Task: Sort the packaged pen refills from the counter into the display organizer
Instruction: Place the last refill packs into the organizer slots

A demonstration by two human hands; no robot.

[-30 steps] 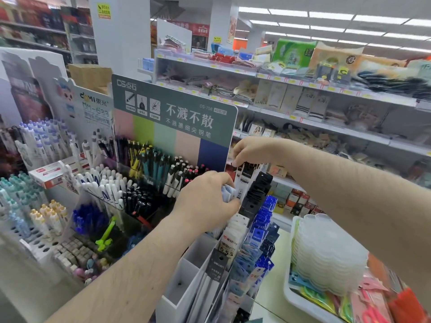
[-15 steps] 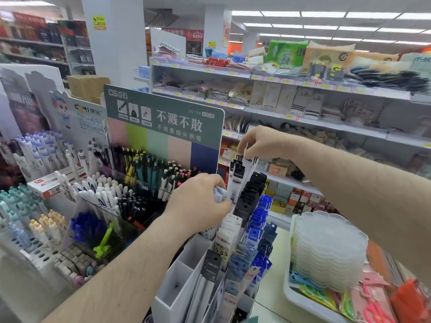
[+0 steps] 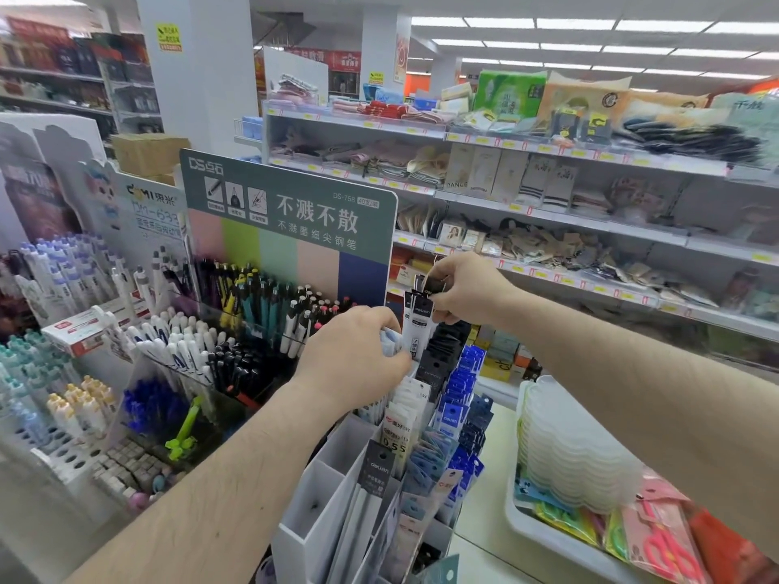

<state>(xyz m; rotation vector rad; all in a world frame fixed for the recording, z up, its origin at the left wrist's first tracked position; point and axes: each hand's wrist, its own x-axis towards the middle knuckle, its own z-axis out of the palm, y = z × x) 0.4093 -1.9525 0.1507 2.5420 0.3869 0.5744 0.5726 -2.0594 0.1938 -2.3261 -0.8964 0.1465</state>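
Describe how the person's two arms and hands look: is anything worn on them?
Both forearms are bare up to the frame edge, with no sleeves in view. The left hand and right hand wear no gloves. No watch, bracelet or ring shows. Fine hair is visible along both forearms.

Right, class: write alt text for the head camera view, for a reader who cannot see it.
A person's right hand pinches black-topped refill packs above a white tiered display organizer, while the left hand holds back pale packs in a rear slot. Pen displays stand to the left, shop shelves behind.
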